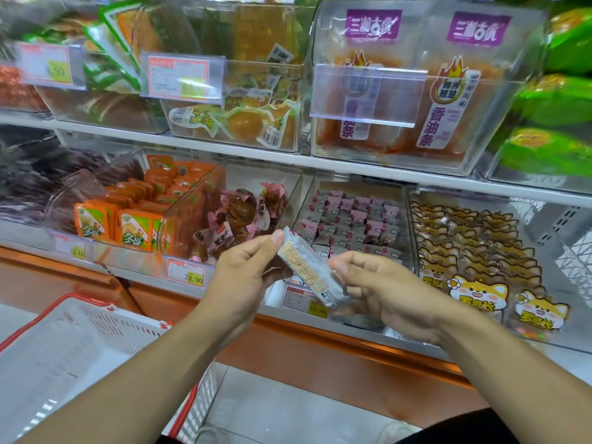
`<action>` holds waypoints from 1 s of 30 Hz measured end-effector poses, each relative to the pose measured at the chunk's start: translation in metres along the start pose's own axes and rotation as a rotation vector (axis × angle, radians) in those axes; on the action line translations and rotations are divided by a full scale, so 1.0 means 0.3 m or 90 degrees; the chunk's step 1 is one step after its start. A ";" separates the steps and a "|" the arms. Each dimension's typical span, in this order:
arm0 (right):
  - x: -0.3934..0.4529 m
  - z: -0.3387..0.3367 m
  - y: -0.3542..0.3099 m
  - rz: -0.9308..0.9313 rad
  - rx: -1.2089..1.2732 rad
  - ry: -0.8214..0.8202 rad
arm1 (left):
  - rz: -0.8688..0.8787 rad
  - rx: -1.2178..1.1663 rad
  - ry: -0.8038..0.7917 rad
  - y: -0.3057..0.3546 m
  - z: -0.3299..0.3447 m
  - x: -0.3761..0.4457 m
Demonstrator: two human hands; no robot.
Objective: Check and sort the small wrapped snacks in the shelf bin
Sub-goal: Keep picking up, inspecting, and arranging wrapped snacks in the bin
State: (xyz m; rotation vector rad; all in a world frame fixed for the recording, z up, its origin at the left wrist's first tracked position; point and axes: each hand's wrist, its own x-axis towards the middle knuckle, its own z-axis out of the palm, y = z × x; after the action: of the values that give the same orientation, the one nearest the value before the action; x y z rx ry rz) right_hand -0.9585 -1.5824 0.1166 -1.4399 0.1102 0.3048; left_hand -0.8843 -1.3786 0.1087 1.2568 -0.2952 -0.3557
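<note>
I hold one small wrapped snack [308, 267], silvery white with an orange printed panel, in front of the lower shelf. My left hand [248, 269] pinches its upper left end between thumb and fingers. My right hand [382, 291] grips its lower right end. Right behind it stands a clear shelf bin [404, 195] holding several small pink-and-white wrapped snacks [352, 219] in rows.
A clear bin of brown snacks in pink wrappers [243, 213] stands to the left, orange packets [134, 219] further left, cartoon-dog packets [474, 251] to the right. Price tags line the shelf edge. A white basket with a red rim [80, 354] sits at lower left.
</note>
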 end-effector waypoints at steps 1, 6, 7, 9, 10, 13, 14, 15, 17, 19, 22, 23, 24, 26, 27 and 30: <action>-0.005 0.002 -0.003 0.016 0.018 -0.017 | -0.002 -0.008 -0.009 -0.001 0.002 0.000; -0.005 0.012 0.003 -0.164 -0.111 0.150 | -0.058 -0.097 -0.019 -0.006 0.020 0.000; -0.005 0.013 0.008 -0.235 -0.209 0.246 | -0.083 -0.104 -0.032 -0.012 0.024 -0.004; -0.006 0.017 0.017 -0.356 -0.402 0.358 | -0.109 -0.083 -0.071 -0.029 0.041 -0.011; -0.007 0.022 0.021 -0.405 -0.477 0.361 | -0.109 -0.076 -0.078 -0.039 0.052 -0.015; 0.001 0.038 0.037 -0.450 -0.575 0.288 | -0.087 -0.070 -0.047 -0.063 0.074 -0.011; 0.002 0.039 0.036 -0.435 -0.559 0.278 | -0.076 -0.056 -0.043 -0.068 0.073 -0.005; 0.002 0.037 0.030 -0.407 -0.516 0.277 | -0.067 -0.034 -0.047 -0.067 0.072 0.000; 0.001 0.024 0.015 -0.356 -0.402 0.269 | -0.044 0.034 -0.074 -0.063 0.067 0.009; -0.001 -0.002 0.000 -0.315 -0.345 0.228 | -0.015 0.141 -0.109 -0.060 0.074 0.015; 0.004 -0.037 -0.017 -0.317 -0.371 0.132 | -0.008 0.204 -0.161 -0.057 0.104 0.021; 0.007 -0.048 -0.022 -0.334 -0.370 0.122 | -0.011 0.195 -0.169 -0.054 0.118 0.024; 0.009 -0.062 -0.028 -0.350 -0.352 0.131 | -0.012 0.185 -0.167 -0.051 0.133 0.028; 0.009 -0.095 -0.047 -0.367 -0.294 0.208 | -0.014 0.179 -0.115 -0.053 0.162 0.042; 0.009 -0.117 -0.057 -0.365 -0.280 0.279 | -0.003 0.205 -0.070 -0.058 0.173 0.051; 0.012 -0.192 -0.081 -0.332 -0.349 0.530 | 0.094 0.391 -0.010 -0.083 0.193 0.082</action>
State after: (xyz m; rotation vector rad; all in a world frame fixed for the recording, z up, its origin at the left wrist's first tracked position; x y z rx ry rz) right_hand -0.9422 -1.6412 0.1311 -1.9969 0.3336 -0.7619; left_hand -0.8879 -1.4458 0.1017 1.8207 -0.5335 -0.1475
